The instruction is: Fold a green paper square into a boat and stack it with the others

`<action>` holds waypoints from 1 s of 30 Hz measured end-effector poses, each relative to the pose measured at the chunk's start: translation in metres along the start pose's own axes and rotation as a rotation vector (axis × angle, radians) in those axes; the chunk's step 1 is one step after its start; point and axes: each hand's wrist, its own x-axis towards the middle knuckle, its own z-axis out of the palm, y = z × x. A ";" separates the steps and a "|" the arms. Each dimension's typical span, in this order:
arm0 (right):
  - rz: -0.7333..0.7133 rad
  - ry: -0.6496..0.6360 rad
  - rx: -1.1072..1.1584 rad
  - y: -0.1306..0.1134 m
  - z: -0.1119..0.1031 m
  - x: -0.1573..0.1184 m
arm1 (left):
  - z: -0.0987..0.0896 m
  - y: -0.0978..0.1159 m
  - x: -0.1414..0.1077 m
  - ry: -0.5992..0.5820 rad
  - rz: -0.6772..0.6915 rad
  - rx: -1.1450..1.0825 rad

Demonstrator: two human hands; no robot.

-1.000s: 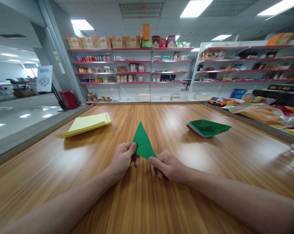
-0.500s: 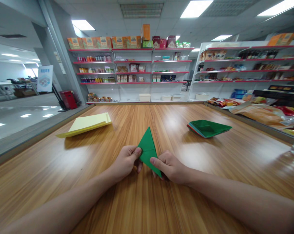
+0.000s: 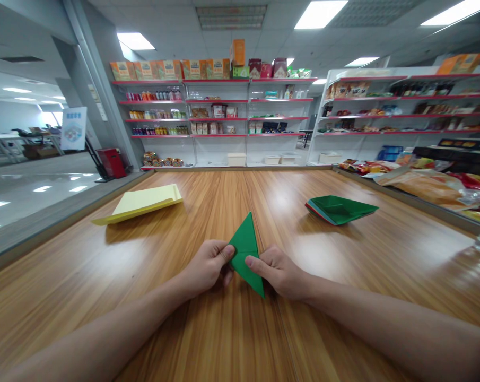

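Observation:
A folded green paper triangle (image 3: 245,246) is held above the wooden table (image 3: 224,339), one point up and away, another down toward me. My left hand (image 3: 210,265) pinches its left corner, thumb on top. On the right edge my right hand (image 3: 281,271) grips it, thumb lying on the green face; the fingers underneath are mostly hidden. A crease line crosses the middle of the paper.
Yellow paper sheets (image 3: 144,201) lie at the left of the table. A stack of folded paper (image 3: 339,209), green on top, sits at the right. Packaged goods (image 3: 426,185) are beyond the right edge. Stocked shelves (image 3: 218,135) stand behind.
The green paper has turned slightly and shifted a little right and toward me, its upper tip now lower. Both hands still hold it, nearly in the same places.

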 end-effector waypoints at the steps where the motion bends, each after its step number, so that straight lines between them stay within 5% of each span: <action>1: -0.015 -0.006 -0.015 0.000 0.000 0.000 | -0.001 0.000 0.000 -0.010 -0.002 0.004; 11: 0.094 -0.011 0.119 0.000 0.001 0.000 | 0.001 -0.003 -0.002 -0.046 -0.016 0.064; 30: 0.065 -0.011 0.204 0.002 0.002 -0.002 | -0.002 -0.003 -0.003 -0.198 -0.017 0.079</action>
